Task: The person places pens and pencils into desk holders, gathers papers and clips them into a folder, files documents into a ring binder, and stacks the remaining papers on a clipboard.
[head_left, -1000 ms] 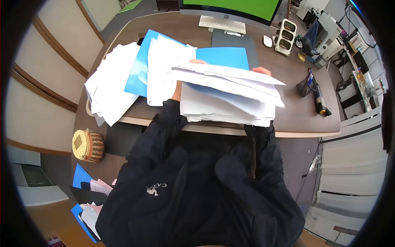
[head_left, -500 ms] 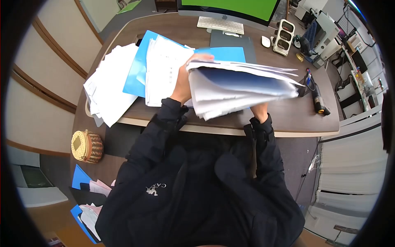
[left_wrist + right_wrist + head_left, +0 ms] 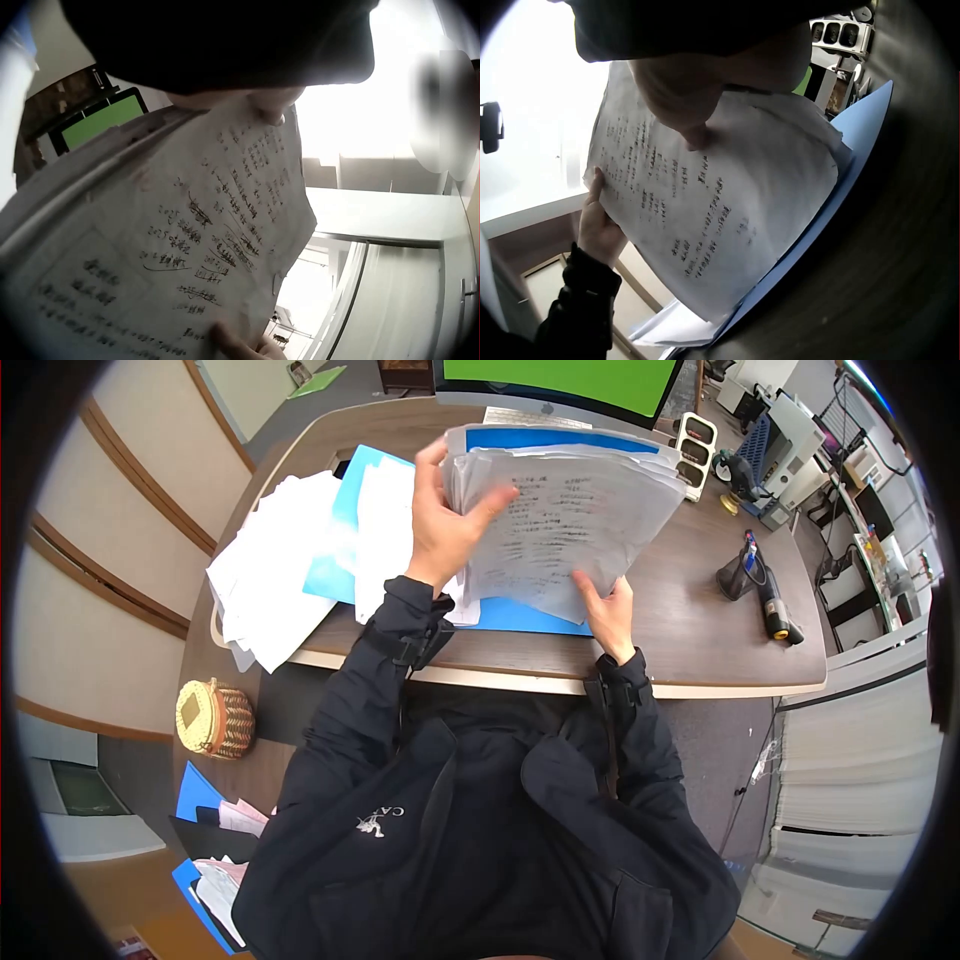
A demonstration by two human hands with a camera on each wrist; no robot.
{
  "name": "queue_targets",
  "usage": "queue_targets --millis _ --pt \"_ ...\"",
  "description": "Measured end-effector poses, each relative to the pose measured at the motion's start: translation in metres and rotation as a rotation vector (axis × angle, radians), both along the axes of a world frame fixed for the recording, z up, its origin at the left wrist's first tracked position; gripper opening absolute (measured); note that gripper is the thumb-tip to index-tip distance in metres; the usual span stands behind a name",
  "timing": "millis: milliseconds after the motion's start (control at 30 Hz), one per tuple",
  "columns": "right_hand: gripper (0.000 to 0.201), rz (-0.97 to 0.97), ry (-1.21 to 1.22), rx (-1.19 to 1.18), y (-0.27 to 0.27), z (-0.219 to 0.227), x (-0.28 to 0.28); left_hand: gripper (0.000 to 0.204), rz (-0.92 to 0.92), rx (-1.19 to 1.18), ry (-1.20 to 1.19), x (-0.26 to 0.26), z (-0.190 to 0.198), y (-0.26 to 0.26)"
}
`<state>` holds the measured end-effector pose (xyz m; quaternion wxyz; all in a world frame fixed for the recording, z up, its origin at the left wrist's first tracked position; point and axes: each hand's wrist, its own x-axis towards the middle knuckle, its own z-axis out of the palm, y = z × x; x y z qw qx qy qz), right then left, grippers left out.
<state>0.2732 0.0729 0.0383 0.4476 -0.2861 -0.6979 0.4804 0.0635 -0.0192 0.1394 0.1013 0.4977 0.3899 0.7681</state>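
A thick bundle of papers point(image 3: 560, 520), its front sheet covered in handwriting, is held tilted up above the desk. The left hand point(image 3: 445, 525) grips its left edge, thumb over the front. At the lower right edge the right hand point(image 3: 610, 615) pinches the bundle, thumb on the front sheet point(image 3: 727, 180) and its other fingers hidden behind. A blue strip point(image 3: 560, 438) shows along the bundle's top. Below it a blue folder point(image 3: 530, 618) lies on the desk. In the left wrist view the handwritten sheet point(image 3: 202, 225) fills the middle.
Loose white papers point(image 3: 270, 570) fan out at the desk's left, beside another blue folder point(image 3: 330, 577) with papers on it. Behind are a monitor point(image 3: 560, 385) and keyboard. A pen holder point(image 3: 740, 575) and a black cylindrical tool point(image 3: 776, 610) stand right. A woven basket point(image 3: 215, 718) sits lower left.
The bundle has risen from its stacked position and tilted so its written front sheet shows. Both hands have shifted to its side edges, and the blue folder beneath has come into view nearer the front edge.
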Motion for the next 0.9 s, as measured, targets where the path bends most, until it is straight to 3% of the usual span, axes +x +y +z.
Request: queue_targets --millis 33,100,133,200,300,333,400,433,500,600,733,833,900 --pt "0.036 0.008 0.03 -0.011 -0.001 0.0 0.001 0.06 0.004 -0.002 -0.003 -0.002 0.0 0.0" --pt "0.031 0.014 0.062 -0.022 -0.002 -0.001 0.001 0.071 0.224 0.124 0.406 -0.008 0.006 0.0" --pt "0.03 -0.008 0.054 -0.024 -0.001 -0.004 0.001 0.071 0.222 0.126 0.407 -0.01 0.011 -0.003" --pt "0.029 -0.03 0.048 -0.025 0.0 -0.008 0.001 0.071 0.384 0.167 0.78 -0.016 0.026 -0.01" --pt "0.029 -0.024 0.052 -0.015 0.001 -0.011 0.001 0.073 0.394 0.013 0.875 -0.021 0.034 -0.022" --pt "0.027 -0.018 0.048 -0.019 0.0 -0.011 0.001 0.073 0.394 0.013 0.876 -0.024 0.033 -0.025" --pt "0.026 -0.012 0.042 -0.023 -0.001 -0.01 0.002 0.069 0.215 -0.215 0.75 -0.027 0.031 -0.027" --pt "0.027 -0.019 0.023 -0.002 -0.002 -0.009 0.003 0.069 0.216 -0.215 0.749 -0.026 0.031 -0.027" --pt "0.028 -0.026 0.001 0.02 -0.004 -0.006 0.004 0.062 0.187 -0.121 0.512 -0.02 0.034 -0.026" --pt "0.031 -0.006 0.012 -0.001 -0.006 -0.002 0.004 0.056 0.297 0.012 0.621 -0.011 0.047 -0.026" --pt "0.035 0.002 0.028 -0.002 -0.005 -0.004 0.003 0.049 0.348 -0.028 0.732 -0.019 0.047 -0.022" --pt "0.037 0.004 0.049 0.003 -0.009 0.004 -0.001 0.036 0.308 -0.076 0.653 -0.028 0.035 -0.018" --pt "0.038 0.003 0.063 0.001 -0.01 0.008 -0.003 0.029 0.237 -0.097 0.435 -0.032 0.033 -0.018"
